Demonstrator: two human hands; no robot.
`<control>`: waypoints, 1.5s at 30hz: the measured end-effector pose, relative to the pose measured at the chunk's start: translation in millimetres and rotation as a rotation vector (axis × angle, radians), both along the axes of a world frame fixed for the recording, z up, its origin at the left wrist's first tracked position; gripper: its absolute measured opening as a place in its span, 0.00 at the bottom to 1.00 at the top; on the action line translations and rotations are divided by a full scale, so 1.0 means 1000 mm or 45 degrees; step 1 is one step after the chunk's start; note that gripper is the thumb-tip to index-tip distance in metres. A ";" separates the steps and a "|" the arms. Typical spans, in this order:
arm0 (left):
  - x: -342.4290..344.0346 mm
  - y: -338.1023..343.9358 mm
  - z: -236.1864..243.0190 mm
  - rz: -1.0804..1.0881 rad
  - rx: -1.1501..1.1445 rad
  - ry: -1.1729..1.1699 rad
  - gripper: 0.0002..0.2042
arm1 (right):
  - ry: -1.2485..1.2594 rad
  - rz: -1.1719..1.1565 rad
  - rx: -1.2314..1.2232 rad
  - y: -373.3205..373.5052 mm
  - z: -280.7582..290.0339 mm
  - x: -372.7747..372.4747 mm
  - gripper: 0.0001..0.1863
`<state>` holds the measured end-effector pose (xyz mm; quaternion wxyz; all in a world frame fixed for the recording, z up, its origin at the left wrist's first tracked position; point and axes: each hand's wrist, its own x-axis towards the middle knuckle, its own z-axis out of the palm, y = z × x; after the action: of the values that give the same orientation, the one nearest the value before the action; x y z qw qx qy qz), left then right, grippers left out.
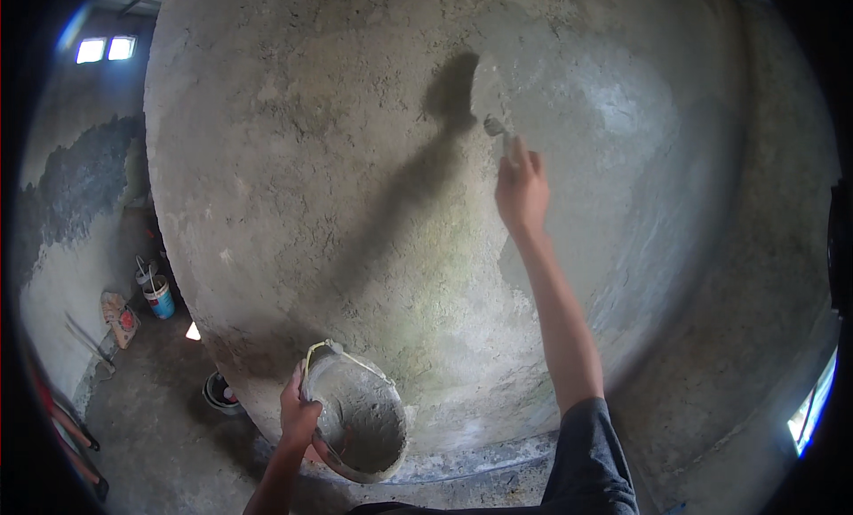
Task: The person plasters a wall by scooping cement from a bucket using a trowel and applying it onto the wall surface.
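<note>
My right hand [522, 191] is raised and closed around the handle of a trowel [488, 88]. The trowel's blade, smeared with grey mortar, is up at the rough grey wall [293, 133]; whether it touches the surface I cannot tell. A darker, smoother patch of plaster [613, 151] spreads to its right. Low in front of me, my left hand [300, 410] grips the left rim of a bucket [370, 477], which is tilted toward me. Wet grey mortar [364, 417] lies inside it, and its wire handle rests up along the far rim.
A blue and white bucket [160, 300] and a crumpled sack [118, 319] stand by the left-hand wall. Nearer, a dark bucket [215, 393] sits on the floor at the wall's foot. A low ledge [480, 460] runs beneath the wall. Long handles [73, 426] lie at far left.
</note>
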<state>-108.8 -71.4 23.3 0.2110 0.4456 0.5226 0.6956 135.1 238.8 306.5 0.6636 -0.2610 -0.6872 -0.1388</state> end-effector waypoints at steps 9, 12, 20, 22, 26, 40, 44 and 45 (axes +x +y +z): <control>-0.023 -0.005 -0.018 0.105 -0.107 0.097 0.38 | -0.340 0.017 0.230 -0.015 -0.028 -0.039 0.29; -0.023 -0.004 -0.017 0.106 -0.085 0.068 0.38 | -0.023 -0.011 -0.102 -0.023 -0.010 -0.035 0.29; -0.032 0.003 -0.010 0.018 -0.122 0.035 0.39 | 0.023 -0.003 -0.108 -0.048 0.010 -0.120 0.26; -0.037 0.005 -0.013 0.025 -0.186 0.077 0.39 | 0.035 0.187 0.152 -0.056 0.016 -0.133 0.23; -0.046 0.005 -0.014 0.027 -0.258 0.160 0.39 | 0.118 0.581 -0.332 -0.076 0.053 -0.109 0.18; -0.050 0.016 -0.030 0.079 -0.281 0.268 0.36 | -0.153 0.017 0.140 -0.040 0.051 -0.115 0.27; -0.045 0.020 -0.034 0.068 -0.201 0.224 0.36 | 0.097 -0.070 -0.023 -0.017 0.085 -0.078 0.27; -0.039 0.018 -0.026 0.042 -0.192 0.214 0.37 | 0.101 -0.171 0.010 -0.011 0.091 -0.072 0.26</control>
<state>-148.0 -53.1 -3.2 0.1877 0.4765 0.5968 0.6177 62.9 227.9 398.0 0.6806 -0.3092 -0.6407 -0.1753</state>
